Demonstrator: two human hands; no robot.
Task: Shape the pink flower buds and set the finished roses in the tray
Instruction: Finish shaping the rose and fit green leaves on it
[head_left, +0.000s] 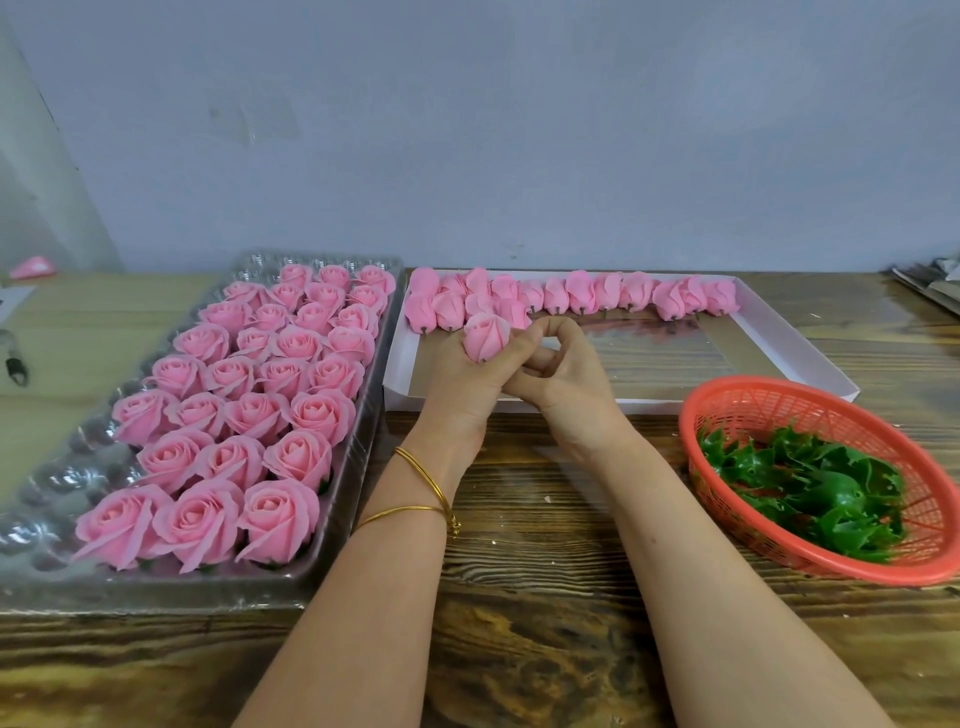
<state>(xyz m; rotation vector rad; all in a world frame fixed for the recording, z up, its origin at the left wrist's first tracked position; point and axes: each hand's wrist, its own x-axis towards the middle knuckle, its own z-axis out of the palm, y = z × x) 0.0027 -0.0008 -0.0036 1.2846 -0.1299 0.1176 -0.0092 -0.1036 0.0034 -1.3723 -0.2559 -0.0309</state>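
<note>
— Many roses (306, 410) were done by then, weren't they?

— Yes. They filled most of the tray (78, 478), open-petalled and packed in rows. Bare cells showed only along its left side and at the far end.

— And what was left to shape?

— A row of closed buds (582, 291) lay along the far edge of the box (795, 358), bunched two deep at its left end. The near part of the box was bare card.

— Where was the one being worked?

— Above the box's left end. The left hand (462, 379) gripped that bud (485, 338) from below, fingers curled round its base, tip pointing away.

— The right hand (561, 379)?

— Curled against the bud's right side, thumb and forefinger bent into a ring. I couldn't tell whether they pinched a petal.

— So how far along?

— Well past halfway, I'd judge. The bud looked tight, so opening it and seating it in a cell were both to come. Green leaves (810, 483) waited in the basket (737, 395) at the right.
</note>
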